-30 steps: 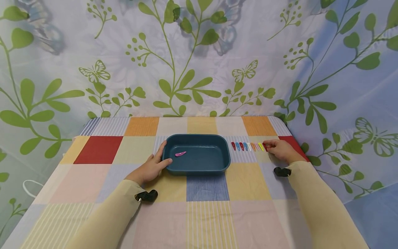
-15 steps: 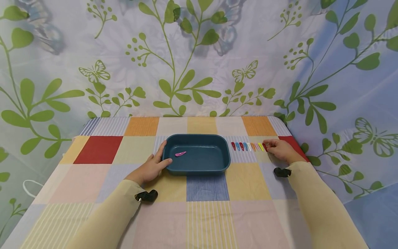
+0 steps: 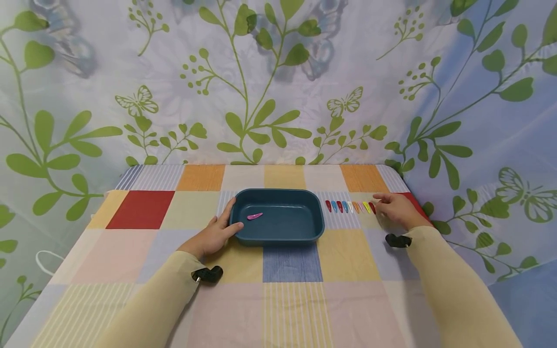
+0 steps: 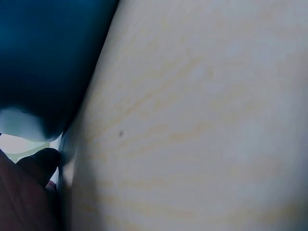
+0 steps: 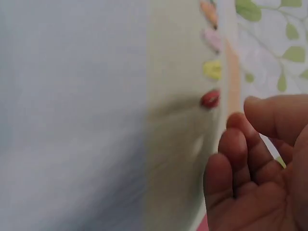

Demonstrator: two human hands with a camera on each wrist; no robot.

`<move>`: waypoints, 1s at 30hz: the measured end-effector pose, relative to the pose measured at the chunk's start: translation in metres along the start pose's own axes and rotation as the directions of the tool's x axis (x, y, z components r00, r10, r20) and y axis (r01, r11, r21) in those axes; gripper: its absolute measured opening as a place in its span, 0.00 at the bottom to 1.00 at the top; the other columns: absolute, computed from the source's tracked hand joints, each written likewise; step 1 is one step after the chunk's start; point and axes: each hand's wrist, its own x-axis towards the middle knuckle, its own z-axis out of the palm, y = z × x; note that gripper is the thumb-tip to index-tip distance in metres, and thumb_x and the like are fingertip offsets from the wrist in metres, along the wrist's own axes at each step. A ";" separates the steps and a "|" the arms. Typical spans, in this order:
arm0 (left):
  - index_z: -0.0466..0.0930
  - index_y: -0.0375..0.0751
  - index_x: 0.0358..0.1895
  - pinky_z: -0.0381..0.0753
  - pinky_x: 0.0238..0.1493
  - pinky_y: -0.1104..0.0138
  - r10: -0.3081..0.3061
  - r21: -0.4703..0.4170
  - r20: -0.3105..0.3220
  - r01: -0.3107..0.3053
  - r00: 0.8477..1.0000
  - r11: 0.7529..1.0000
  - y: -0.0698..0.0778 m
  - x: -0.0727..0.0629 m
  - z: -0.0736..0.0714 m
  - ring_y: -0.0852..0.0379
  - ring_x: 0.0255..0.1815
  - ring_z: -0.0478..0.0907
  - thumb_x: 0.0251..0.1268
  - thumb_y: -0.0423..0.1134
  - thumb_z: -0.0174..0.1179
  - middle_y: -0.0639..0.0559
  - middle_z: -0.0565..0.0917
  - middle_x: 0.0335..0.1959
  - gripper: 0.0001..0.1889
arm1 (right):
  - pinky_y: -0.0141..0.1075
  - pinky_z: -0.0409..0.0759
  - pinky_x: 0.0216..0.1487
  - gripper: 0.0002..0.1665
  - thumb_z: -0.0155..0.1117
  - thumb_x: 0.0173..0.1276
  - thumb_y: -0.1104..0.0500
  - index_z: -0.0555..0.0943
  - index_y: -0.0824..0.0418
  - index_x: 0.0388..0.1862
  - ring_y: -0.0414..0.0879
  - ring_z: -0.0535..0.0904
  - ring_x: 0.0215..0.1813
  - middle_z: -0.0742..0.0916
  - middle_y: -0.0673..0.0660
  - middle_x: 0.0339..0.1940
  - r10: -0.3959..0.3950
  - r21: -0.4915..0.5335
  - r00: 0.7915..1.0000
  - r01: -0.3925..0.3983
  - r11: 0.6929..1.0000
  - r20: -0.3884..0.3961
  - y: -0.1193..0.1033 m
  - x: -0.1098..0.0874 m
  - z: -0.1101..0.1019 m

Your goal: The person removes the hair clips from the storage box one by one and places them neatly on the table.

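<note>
A dark blue-green tray (image 3: 278, 240) stands mid-table with one pink snap hair clip (image 3: 254, 216) lying inside. My left hand (image 3: 211, 238) rests against its left end, fingers straight along the side and thumb over the rim; the left wrist view shows the tray wall (image 4: 48, 57) beside part of the hand (image 4: 24, 197). To the tray's right, several coloured hair clips lie in a row, ending in a red hair clip (image 3: 372, 208). My right hand (image 3: 398, 211) hovers just right of that clip. In the right wrist view its loosely bent fingers (image 5: 233, 147) hold nothing and stand apart from the red clip (image 5: 210, 99).
A patchwork cloth (image 3: 291, 309) covers the table. Behind and to the right hangs a leaf-printed curtain (image 3: 304, 116). A white cable loop (image 3: 45, 263) shows at the left edge. Near the red clip lies a yellow hair clip (image 3: 366, 207).
My right fingers were at the end red clip and have now drawn off it, leaving it in the row. My left hand stays on the tray. The head view has shifted slightly.
</note>
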 end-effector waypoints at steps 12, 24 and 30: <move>0.25 0.72 0.86 0.29 0.80 0.27 -0.009 0.002 0.004 0.009 1.000 1.000 -0.001 0.000 -0.002 0.26 0.86 0.22 0.82 0.62 0.47 0.52 0.38 0.90 0.44 | 0.40 0.84 0.48 0.26 0.60 0.82 0.53 0.78 0.60 0.74 0.61 0.83 0.54 0.85 0.66 0.65 -0.218 -0.021 0.976 0.218 0.976 0.000 -0.096 -0.002 0.009; 0.26 0.69 0.86 0.25 0.82 0.33 0.020 -0.017 0.000 -0.020 1.000 1.000 -0.001 0.001 -0.001 0.29 0.87 0.22 0.82 0.60 0.49 0.51 0.39 0.90 0.45 | 0.51 0.84 0.60 0.25 0.64 0.80 0.54 0.80 0.53 0.73 0.53 0.86 0.59 0.88 0.59 0.62 -0.387 0.001 0.910 0.392 0.920 0.150 -0.187 -0.014 0.044; 0.26 0.64 0.87 0.22 0.83 0.36 0.048 -0.014 0.000 -0.048 0.999 0.999 -0.001 0.001 -0.001 0.30 0.87 0.25 0.84 0.58 0.48 0.49 0.40 0.90 0.44 | 0.51 0.84 0.61 0.26 0.64 0.79 0.57 0.79 0.56 0.74 0.53 0.85 0.60 0.89 0.61 0.61 -0.447 0.024 0.872 0.452 0.892 0.198 -0.208 -0.015 0.057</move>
